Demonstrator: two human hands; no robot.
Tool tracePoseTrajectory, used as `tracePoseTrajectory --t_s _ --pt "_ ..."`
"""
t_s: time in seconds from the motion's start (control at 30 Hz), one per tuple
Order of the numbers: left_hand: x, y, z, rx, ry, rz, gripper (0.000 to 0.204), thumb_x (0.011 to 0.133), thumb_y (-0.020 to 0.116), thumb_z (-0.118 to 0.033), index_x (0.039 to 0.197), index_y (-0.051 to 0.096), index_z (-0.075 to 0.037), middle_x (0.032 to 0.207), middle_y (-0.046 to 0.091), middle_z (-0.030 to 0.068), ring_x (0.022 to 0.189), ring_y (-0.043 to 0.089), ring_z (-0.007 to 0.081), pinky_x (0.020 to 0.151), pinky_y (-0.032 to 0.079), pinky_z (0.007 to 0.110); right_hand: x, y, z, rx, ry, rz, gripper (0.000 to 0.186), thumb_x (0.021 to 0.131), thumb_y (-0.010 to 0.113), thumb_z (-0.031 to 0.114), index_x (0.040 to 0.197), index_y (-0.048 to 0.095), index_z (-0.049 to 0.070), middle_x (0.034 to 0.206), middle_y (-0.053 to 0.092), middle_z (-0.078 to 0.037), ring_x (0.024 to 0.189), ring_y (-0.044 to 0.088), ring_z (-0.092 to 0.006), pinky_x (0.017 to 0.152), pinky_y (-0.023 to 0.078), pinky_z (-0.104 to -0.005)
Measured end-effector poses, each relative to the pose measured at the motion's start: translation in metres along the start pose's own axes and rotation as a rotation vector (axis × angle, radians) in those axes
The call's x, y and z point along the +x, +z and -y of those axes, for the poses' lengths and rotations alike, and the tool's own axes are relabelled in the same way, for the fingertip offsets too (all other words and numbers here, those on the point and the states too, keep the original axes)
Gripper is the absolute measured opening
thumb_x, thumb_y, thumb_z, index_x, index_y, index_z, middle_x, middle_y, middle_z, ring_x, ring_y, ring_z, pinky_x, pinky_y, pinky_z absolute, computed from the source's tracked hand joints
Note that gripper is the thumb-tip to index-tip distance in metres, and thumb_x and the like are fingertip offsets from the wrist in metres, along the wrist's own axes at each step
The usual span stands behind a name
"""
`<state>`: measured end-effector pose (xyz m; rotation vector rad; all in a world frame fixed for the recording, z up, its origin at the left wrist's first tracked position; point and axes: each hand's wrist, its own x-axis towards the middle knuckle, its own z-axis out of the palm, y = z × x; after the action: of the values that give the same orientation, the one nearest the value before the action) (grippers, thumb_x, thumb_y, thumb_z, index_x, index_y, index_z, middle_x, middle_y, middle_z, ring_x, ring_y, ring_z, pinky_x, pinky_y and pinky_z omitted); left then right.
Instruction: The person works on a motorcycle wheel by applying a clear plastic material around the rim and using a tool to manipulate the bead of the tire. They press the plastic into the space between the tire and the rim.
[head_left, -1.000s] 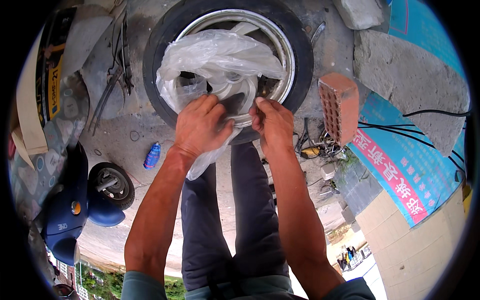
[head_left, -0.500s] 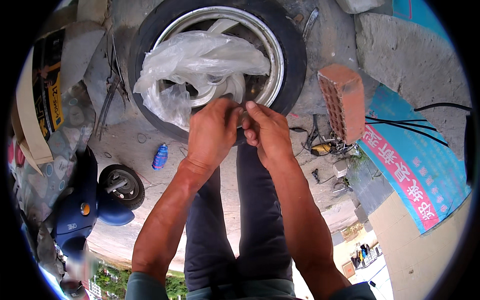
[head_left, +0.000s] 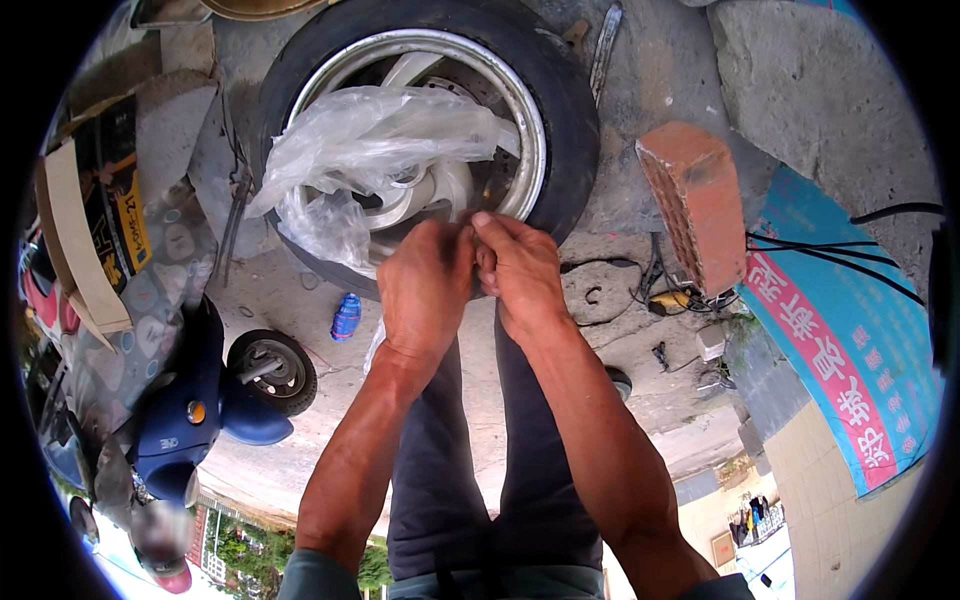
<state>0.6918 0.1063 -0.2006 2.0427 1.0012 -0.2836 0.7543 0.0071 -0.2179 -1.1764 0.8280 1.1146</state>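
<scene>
My left hand [head_left: 428,285] and my right hand [head_left: 522,270] meet over the near edge of a motorcycle wheel [head_left: 572,140]. Both are closed, fingertips pinched together. Whatever lies between them is hidden, and the left fingers are blurred. Beneath and beyond the hands, the wheel lies flat, with a black tyre around a silver rim and pale spokes. A crumpled clear plastic bag [head_left: 370,125] spreads over the spokes, its lower left part hanging across the rim onto the tyre.
Right of the wheel stands a red perforated brick [head_left: 705,200] beside a blue-and-pink banner [head_left: 830,330]. A metal tyre lever [head_left: 605,50] lies far right of the tyre. To the left are a blue scooter [head_left: 175,420], a cardboard box [head_left: 85,235] and a small blue bottle-like item [head_left: 346,316].
My view has shifted, so the surroundings sit differently in it. Both hands stay together near the wheel's near edge, slightly closer to each other. The bag remains on the wheel.
</scene>
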Motion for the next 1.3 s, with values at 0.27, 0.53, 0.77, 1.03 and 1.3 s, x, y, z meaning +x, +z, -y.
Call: tracePoseTrajectory --t_s 0.27,0.53,0.77,1.03,1.3 --pt "0.003 -0.002 -0.011 0.161 0.193 -0.069 0.019 0.096 0.069 -0.021 0.088 0.063 -0.005 0.082 0.066 0.0155 0.075 0.067 0.0389 0.064 0.052 0.049 0.0 0.004 0.004 0.061 0.019 -0.02 0.02 0.104 0.063 0.016 0.094 0.069 0.001 0.065 0.051 0.005 0.052 0.042 -0.0042 0.048 0.03 -0.0241" --pt "0.005 -0.002 -0.018 0.198 0.07 -0.048 0.026 0.095 0.069 -0.026 0.083 0.063 -0.004 0.079 0.068 0.0185 0.077 0.067 0.0418 0.067 0.051 0.052 0.003 0.003 0.007 0.02 0.037 -0.008 0.024 0.103 0.062 0.016 0.089 0.069 -0.002 0.067 0.052 0.003 0.057 0.044 -0.0066 0.053 0.033 -0.0273" --pt "0.003 -0.005 -0.023 0.171 -0.022 -0.008 0.029 0.096 0.067 -0.028 0.083 0.064 -0.002 0.081 0.069 0.0211 0.079 0.067 0.0439 0.073 0.051 0.052 0.006 -0.001 0.007 -0.078 0.047 0.006 0.028 0.102 0.062 0.017 0.085 0.069 -0.005 0.07 0.055 0.001 0.063 0.046 -0.0092 0.059 0.036 -0.0296" --pt "0.006 -0.003 -0.02 0.202 0.007 -0.045 0.021 0.092 0.074 -0.021 0.09 0.073 0.001 0.078 0.074 0.0158 0.069 0.073 0.0313 0.068 0.056 0.04 0.007 0.004 0.002 0.01 0.018 -0.05 0.029 0.101 0.064 0.019 0.091 0.071 -0.007 0.072 0.057 0.0 0.066 0.048 -0.0106 0.062 0.039 -0.0304" --pt "0.01 0.0 -0.023 0.249 0.088 -0.071 0.015 0.091 0.072 -0.017 0.089 0.069 -0.003 0.081 0.071 0.0147 0.072 0.071 0.034 0.067 0.054 0.042 0.008 -0.003 0.004 -0.188 -0.013 -0.053 0.03 0.102 0.061 0.019 0.093 0.072 -0.007 0.071 0.063 -0.007 0.065 0.055 -0.016 0.064 0.043 -0.0337"
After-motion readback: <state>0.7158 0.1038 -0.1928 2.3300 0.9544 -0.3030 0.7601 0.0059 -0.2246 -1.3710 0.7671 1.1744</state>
